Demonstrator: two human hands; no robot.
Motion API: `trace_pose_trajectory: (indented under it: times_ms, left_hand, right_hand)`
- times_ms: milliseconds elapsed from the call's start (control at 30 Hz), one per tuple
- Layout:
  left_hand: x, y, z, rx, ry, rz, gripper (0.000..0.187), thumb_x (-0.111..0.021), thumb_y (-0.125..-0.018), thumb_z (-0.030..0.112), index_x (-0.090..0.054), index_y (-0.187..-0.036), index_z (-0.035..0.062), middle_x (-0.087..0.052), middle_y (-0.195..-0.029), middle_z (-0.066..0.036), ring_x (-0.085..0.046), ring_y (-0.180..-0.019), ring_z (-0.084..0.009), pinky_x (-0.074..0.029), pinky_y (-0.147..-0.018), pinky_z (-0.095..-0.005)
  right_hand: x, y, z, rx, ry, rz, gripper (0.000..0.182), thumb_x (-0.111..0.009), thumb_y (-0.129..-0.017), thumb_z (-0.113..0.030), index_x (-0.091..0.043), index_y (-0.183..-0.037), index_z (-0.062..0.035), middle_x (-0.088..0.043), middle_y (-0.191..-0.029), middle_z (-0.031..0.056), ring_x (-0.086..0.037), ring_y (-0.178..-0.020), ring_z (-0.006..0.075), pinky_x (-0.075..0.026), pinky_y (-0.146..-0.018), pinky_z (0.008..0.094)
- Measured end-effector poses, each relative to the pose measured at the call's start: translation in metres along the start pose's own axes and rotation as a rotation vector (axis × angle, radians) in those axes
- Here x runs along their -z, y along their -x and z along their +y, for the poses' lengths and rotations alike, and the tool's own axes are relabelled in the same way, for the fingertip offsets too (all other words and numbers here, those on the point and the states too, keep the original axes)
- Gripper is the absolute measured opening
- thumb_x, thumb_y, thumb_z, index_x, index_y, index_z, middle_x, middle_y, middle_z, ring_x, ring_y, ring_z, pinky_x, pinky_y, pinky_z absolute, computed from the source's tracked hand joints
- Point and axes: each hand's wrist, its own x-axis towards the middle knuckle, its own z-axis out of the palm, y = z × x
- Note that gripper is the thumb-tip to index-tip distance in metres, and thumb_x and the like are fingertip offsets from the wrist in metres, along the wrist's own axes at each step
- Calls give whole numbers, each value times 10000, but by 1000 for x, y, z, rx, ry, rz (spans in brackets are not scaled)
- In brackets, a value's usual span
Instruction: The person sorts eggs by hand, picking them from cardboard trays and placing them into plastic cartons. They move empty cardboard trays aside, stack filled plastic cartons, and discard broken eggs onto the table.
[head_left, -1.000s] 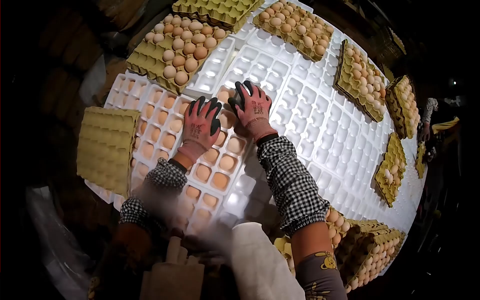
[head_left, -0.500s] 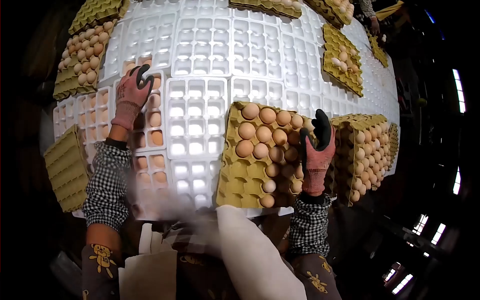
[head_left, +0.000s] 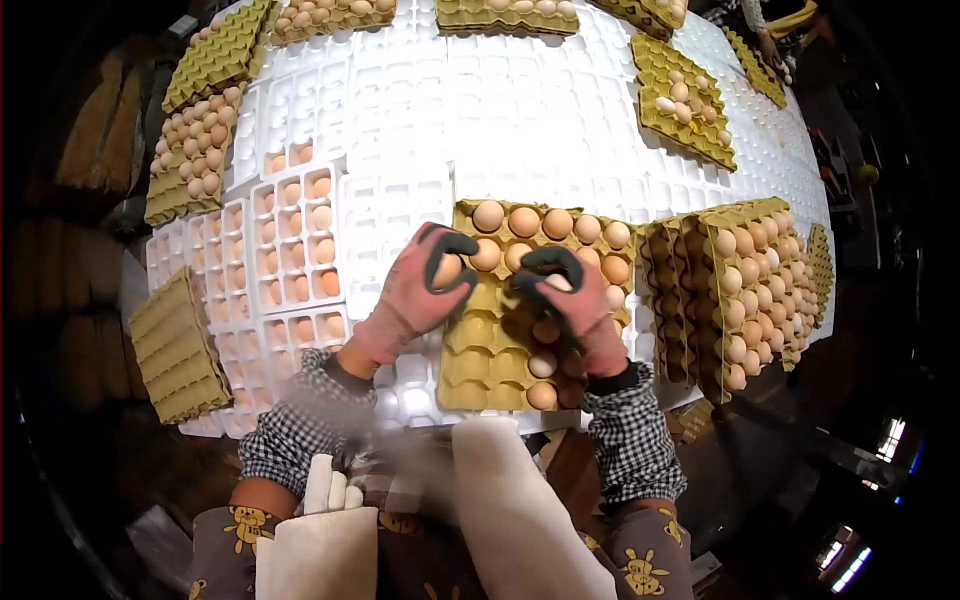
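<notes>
My left hand (head_left: 415, 290), in a pink glove with black fingertips, curls around a brown egg (head_left: 447, 271) at the left edge of a yellow pulp tray (head_left: 482, 345). Over the middle of that tray, my right hand (head_left: 570, 305), gloved alike, is closed on a pale egg (head_left: 558, 283). Brown eggs fill the tray's back rows and right side, while several cups at its front left hold none. Left of my left hand, a white foam tray (head_left: 256, 225) holds brown eggs in its cells.
Upright stacked egg trays (head_left: 720, 290) stand at the right. A pulp tray with a few eggs (head_left: 690, 125) lies at the back right. An eggless pulp tray (head_left: 180, 350) rests at the left, with more egg trays (head_left: 190, 150) behind. Another person's hand (head_left: 770, 50) shows at the far right.
My left hand has moved right from the foam tray to the pulp tray and closed on an egg. My right hand has moved left and closed on another.
</notes>
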Motion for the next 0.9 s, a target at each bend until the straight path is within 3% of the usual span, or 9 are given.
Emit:
trace_pose_trajectory:
  times_ms: [100, 233, 333, 367, 500, 600, 700, 800, 900]
  left_hand:
    - [-17, -15, 4, -251, -1140, 22, 541, -744, -753, 281, -540, -1220, 100, -556, -1106, -136, -640, -921, -325, -533, -820, -403]
    - [11, -40, -6, -128, -456, 42, 576, -722, -787, 359, -531, -1289, 152, -583, -1120, -147, -649, -947, -292, -534, -805, -398]
    - [11, -62, 17, -218, -1096, 86, 494, -685, -832, 273, -578, -1311, 208, -559, -1183, -179, -656, -857, -290, -529, -757, -388]
    - [5, -68, 23, -221, -1092, 88, 494, -685, -832, 273, -578, -1311, 208, -559, -1183, -179, -656, -857, -290, -529, -757, -388]
    - [-9, -82, 40, -167, -1411, -276, 528, -749, -763, 394, -613, -1250, 242, -527, -1227, -183, -656, -898, -287, -528, -790, -416]
    - [14, -82, 17, -143, -952, -107, 495, -761, -755, 408, -621, -1200, 246, -532, -1242, -177, -644, -1003, -316, -526, -861, -393]
    - [73, -74, -30, -144, -176, 237, 510, -837, -721, 237, -643, -1172, 97, -639, -1104, -108, -620, -1050, -240, -521, -901, -340]
    - [153, -86, -77, -25, -699, 810, 552, -832, -708, 303, -626, -1197, 151, -570, -1216, -138, -614, -1058, -298, -537, -862, -395]
    - [205, -107, -109, 214, -830, 667, 516, -752, -768, 384, -611, -1239, 228, -539, -1273, -142, -613, -1089, -308, -534, -875, -401]
  right_hand:
    - [-34, -18, -10, 340, 1065, 142, 429, -788, -699, -169, -663, -1099, -75, -595, -1060, 122, -620, -930, 316, -521, -792, 400]
    - [9, -26, -4, -228, -121, 34, 338, -708, -830, -177, -653, -1125, -21, -632, -1154, 99, -623, -901, 167, -522, -746, 295]
    - [9, -30, -19, 281, -215, 116, 327, -573, -922, -152, -608, -1198, 20, -599, -1188, 89, -606, -902, 128, -514, -735, 251]
    - [21, -39, -42, -86, -356, 70, 358, -631, -881, -162, -614, -1214, -32, -546, -1250, 118, -618, -974, 164, -530, -762, 288]
    - [-2, -74, -38, 232, 1406, -21, 478, -811, -702, -319, -651, -1136, -201, -533, -1234, 110, -633, -985, 282, -538, -809, 401]
    - [5, -84, -39, 114, 1212, -61, 469, -831, -670, -307, -664, -1096, -206, -533, -1214, 116, -623, -986, 320, -532, -826, 411]
    - [33, -82, -39, -218, -82, -45, 424, -695, -832, -252, -643, -1164, 7, -652, -1043, 82, -606, -904, 181, -507, -800, 326]
    - [6, -89, -40, -55, -338, -17, 410, -613, -878, -235, -616, -1208, 8, -667, -1035, 77, -611, -889, 147, -499, -781, 295]
    - [-27, -142, -35, -33, -73, -109, 387, -721, -856, -172, -635, -1196, -9, -668, -1067, 48, -619, -932, 133, -505, -800, 265]
